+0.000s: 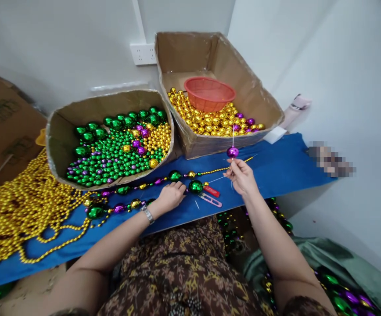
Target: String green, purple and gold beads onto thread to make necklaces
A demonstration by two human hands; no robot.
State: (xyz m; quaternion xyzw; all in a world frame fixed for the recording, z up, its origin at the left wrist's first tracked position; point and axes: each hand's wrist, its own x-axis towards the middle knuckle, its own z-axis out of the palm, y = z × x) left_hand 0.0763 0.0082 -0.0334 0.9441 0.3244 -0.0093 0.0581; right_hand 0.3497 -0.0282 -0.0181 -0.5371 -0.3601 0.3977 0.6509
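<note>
My right hand (pixel 241 175) is raised over the blue-covered table, fingertips pinched on a thin needle (pixel 233 135) that points up. A shiny purple bead (pixel 232 152) is threaded on it, just above my fingers. White thread (pixel 217 179) runs from this hand down toward a large green bead (pixel 195 186) on the table. My left hand (pixel 170 196) lies low with fingers curled over the bead strand (pixel 120 207) beside that green bead; what is under the fingers is partly hidden. Close by are pink thread snips (pixel 211 200) and a small red item (pixel 211 191).
An open carton (pixel 54 145) of green, gold and purple beads stands at the back left. Beside it, a bigger carton (pixel 193 147) holds gold beads and a red basket (pixel 210 94). Gold bead strings (pixel 22 206) pile up at left. A second strand (pixel 175 175) lies behind my left hand.
</note>
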